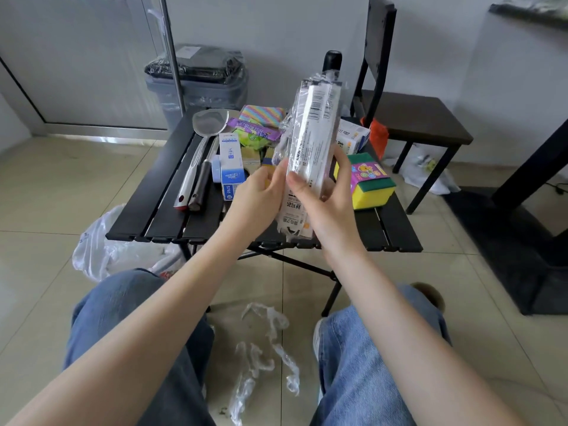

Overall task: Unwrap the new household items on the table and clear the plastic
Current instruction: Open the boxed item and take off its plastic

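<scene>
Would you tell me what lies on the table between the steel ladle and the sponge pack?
In the head view, a blue-white box lies between the ladle and sponge pack on the table.

**A room at home, mid-unpacking**

You are sitting in a plain domestic room: pale floor tiles (76, 186), a grey wall, and a lidded rubbish bin (196, 84) lined with a black bag. A small folding table (147, 204) carries household buys — sponges (370, 182), a toothpaste box (231, 164), a metal skimmer (203, 139). A dark wooden chair (408, 118) stands behind it.
</scene>
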The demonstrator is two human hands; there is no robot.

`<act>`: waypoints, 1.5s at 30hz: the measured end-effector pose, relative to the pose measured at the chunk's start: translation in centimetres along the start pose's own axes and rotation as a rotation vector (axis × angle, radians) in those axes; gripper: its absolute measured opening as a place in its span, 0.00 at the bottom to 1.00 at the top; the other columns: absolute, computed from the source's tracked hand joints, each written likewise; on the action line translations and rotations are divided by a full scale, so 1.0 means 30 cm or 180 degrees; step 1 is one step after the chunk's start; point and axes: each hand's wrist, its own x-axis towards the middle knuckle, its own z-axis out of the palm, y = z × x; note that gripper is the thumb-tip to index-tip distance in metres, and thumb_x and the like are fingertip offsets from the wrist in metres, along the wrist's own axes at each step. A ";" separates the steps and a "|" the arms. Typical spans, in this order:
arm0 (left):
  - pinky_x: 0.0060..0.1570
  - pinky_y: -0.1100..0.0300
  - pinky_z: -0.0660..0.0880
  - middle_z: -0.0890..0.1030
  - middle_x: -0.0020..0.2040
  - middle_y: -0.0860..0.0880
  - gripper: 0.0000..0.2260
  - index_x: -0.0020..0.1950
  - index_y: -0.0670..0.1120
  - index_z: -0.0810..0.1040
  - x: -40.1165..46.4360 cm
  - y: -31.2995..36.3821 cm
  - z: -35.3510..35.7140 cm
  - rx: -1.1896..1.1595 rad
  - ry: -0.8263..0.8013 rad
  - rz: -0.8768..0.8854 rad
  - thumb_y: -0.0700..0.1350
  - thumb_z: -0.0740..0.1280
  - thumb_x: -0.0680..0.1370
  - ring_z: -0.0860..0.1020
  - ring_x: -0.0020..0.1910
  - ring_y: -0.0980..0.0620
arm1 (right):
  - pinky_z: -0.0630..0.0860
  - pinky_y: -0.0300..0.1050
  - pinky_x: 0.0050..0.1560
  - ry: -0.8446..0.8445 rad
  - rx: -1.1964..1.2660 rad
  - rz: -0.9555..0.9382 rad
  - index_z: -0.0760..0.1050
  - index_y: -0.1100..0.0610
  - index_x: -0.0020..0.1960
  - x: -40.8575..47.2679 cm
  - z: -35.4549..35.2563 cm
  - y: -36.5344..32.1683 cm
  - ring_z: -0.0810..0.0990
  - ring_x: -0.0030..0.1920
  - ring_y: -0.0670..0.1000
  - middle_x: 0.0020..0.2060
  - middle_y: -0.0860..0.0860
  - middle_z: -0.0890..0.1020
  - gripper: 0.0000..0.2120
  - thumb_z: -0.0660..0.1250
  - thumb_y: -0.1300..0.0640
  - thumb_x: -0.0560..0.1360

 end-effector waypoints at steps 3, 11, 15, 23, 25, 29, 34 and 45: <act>0.28 0.69 0.63 0.70 0.29 0.51 0.23 0.35 0.42 0.69 -0.001 -0.018 -0.016 0.0188 -0.0233 0.0039 0.58 0.55 0.81 0.67 0.29 0.54 | 0.78 0.51 0.59 0.0230 -0.0018 -0.0135 0.60 0.54 0.71 0.006 0.002 -0.010 0.80 0.58 0.49 0.61 0.53 0.78 0.31 0.71 0.62 0.74; 0.33 0.65 0.77 0.80 0.38 0.50 0.11 0.48 0.44 0.70 0.002 -0.052 -0.005 -0.1458 -0.0027 -0.0701 0.50 0.59 0.82 0.79 0.31 0.58 | 0.78 0.42 0.58 0.0538 0.0052 -0.0189 0.59 0.56 0.70 0.046 -0.033 -0.024 0.80 0.57 0.46 0.63 0.54 0.76 0.31 0.72 0.63 0.74; 0.32 0.65 0.78 0.74 0.31 0.50 0.10 0.44 0.44 0.68 0.014 -0.043 0.005 -0.2046 0.0164 -0.0931 0.47 0.57 0.83 0.75 0.29 0.56 | 0.77 0.45 0.59 0.0561 0.0336 -0.0046 0.61 0.54 0.69 0.048 -0.036 -0.026 0.80 0.57 0.47 0.60 0.52 0.78 0.29 0.72 0.60 0.73; 0.20 0.68 0.53 0.59 0.26 0.54 0.14 0.47 0.48 0.64 0.047 -0.039 -0.058 -0.1640 -0.0054 -0.0727 0.57 0.55 0.82 0.55 0.20 0.58 | 0.81 0.50 0.51 0.0282 0.0837 0.0560 0.77 0.48 0.55 0.040 -0.067 -0.038 0.83 0.53 0.52 0.52 0.50 0.84 0.07 0.67 0.54 0.77; 0.22 0.66 0.53 0.58 0.24 0.55 0.20 0.47 0.48 0.68 0.034 -0.019 -0.070 -0.1000 -0.0482 -0.0456 0.65 0.56 0.77 0.55 0.22 0.56 | 0.81 0.50 0.51 0.0210 0.0886 0.0880 0.77 0.48 0.59 0.036 -0.078 -0.030 0.84 0.53 0.52 0.54 0.53 0.84 0.11 0.66 0.51 0.77; 0.24 0.68 0.60 0.67 0.23 0.56 0.17 0.49 0.46 0.82 0.016 0.006 -0.061 -0.0635 -0.0486 -0.0077 0.57 0.62 0.78 0.63 0.20 0.59 | 0.79 0.53 0.56 0.0074 0.0933 0.1169 0.78 0.47 0.57 0.027 -0.085 -0.028 0.83 0.53 0.53 0.53 0.53 0.85 0.11 0.63 0.47 0.77; 0.23 0.64 0.57 0.67 0.26 0.48 0.18 0.35 0.50 0.80 0.040 -0.015 -0.031 -0.1004 0.0382 0.0033 0.53 0.60 0.82 0.60 0.20 0.58 | 0.78 0.50 0.54 0.0055 0.1124 0.1035 0.78 0.46 0.55 0.025 -0.099 -0.041 0.83 0.51 0.51 0.50 0.50 0.85 0.09 0.62 0.49 0.77; 0.17 0.68 0.55 0.85 0.37 0.48 0.16 0.39 0.44 0.70 0.038 0.023 -0.042 -0.1652 -0.0084 -0.0192 0.49 0.55 0.84 0.57 0.17 0.59 | 0.79 0.46 0.47 -0.0137 0.0767 0.1255 0.77 0.47 0.55 0.050 -0.101 -0.054 0.84 0.48 0.49 0.48 0.49 0.85 0.11 0.58 0.46 0.79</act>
